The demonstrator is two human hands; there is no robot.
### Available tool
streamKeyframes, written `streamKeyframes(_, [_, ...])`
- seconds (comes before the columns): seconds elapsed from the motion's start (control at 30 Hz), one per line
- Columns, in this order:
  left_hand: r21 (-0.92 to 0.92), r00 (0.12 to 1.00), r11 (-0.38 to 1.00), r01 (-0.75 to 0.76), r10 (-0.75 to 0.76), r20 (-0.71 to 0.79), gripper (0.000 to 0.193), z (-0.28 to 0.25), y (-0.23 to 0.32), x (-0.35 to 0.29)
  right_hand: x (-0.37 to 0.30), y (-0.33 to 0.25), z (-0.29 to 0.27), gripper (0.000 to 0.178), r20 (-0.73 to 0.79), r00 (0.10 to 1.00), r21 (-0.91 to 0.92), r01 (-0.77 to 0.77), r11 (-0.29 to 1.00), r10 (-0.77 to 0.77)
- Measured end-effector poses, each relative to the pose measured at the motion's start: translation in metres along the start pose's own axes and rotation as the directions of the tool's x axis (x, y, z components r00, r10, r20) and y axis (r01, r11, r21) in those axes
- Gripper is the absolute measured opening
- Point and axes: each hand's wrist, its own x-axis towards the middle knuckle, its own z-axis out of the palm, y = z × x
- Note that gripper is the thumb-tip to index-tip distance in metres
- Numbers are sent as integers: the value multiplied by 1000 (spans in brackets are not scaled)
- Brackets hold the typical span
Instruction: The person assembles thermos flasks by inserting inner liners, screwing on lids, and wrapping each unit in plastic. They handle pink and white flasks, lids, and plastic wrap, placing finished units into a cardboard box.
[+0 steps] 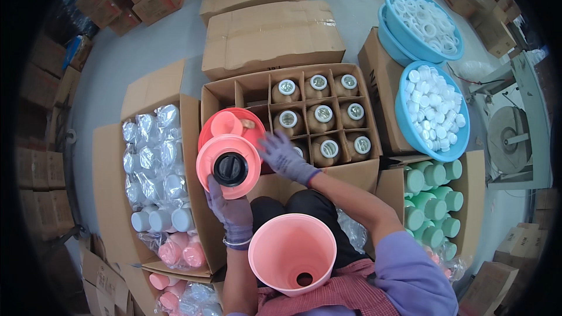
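Note:
My left hand [230,213], in a purple glove, grips the lower edge of a round pink flask part [247,161] with a black stopper-like piece [230,169] in its middle. Behind it sits a red dish [253,136] with a pink cup [226,123] and a small tan piece in it. My right hand [287,158], gloved too, is spread just right of the pink part, over the near side of a divided carton [351,177]; nothing shows in it. Glass flask liners [322,113] with pale rings stand in the carton. On my lap rests a pink tapered shell [281,251], a hole in its bottom.
At left, a carton holds plastic-wrapped bottles [158,140]; pink pieces [170,251] lie nearer. To the right stand green bottles [433,209] in a box, white caps [433,111] in a blue basin, and clear rings [424,20] in another. Closed cartons [275,38] lie beyond.

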Motion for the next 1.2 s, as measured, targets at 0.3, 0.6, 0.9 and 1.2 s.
streamKeyframes(0.3, [-192,984,980,-55,85,155,46,21,28,14,-139,75,-15,61,315,699,7,-678,735,642])
streamKeyframes(0.6, [-328,424,-363,872,227,876,64,50,9,25,-15,18,-227,66,-176,889,217,-384,898,423])
streamKeyframes(0.9, [-783,791,238,575,85,606,61,39,79,41,-13,-35,-302,53,-101,994,735,97,671,-34])
streamKeyframes(1.2, [-643,861,728,238,148,486,32,-42,58,-28,-36,-44,-271,88,306,888,926,-362,111,342])
